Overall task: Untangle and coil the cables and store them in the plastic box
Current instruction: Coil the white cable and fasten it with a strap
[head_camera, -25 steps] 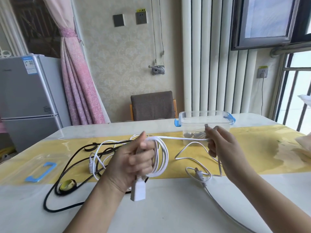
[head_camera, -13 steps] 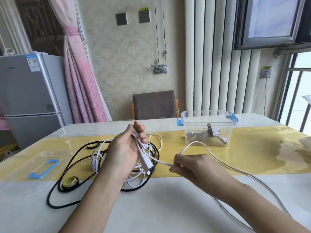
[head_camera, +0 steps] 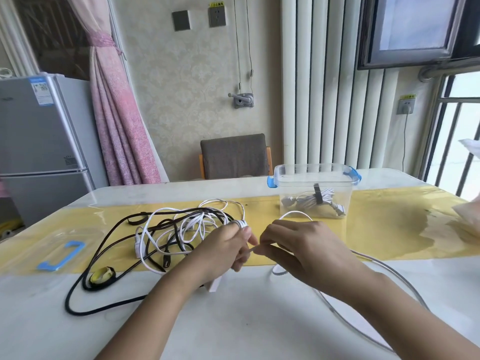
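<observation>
Your left hand [head_camera: 220, 248] covers most of the white cable [head_camera: 241, 224] wound on it, and only a white plug [head_camera: 215, 285] peeks out at its 6 o'clock. Your right hand [head_camera: 306, 250] hides where that cable runs through its grip. Both forearms leave the bottom edge. The connectors of the bundle [head_camera: 311, 200] in the plastic box [head_camera: 288, 193] are too small to tell.

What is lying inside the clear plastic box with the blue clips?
Inside the plastic box lies one coiled white cable bundle, bound by a black strap. The box has no lid on. Whether anything lies beneath the bundle is hidden.
</observation>
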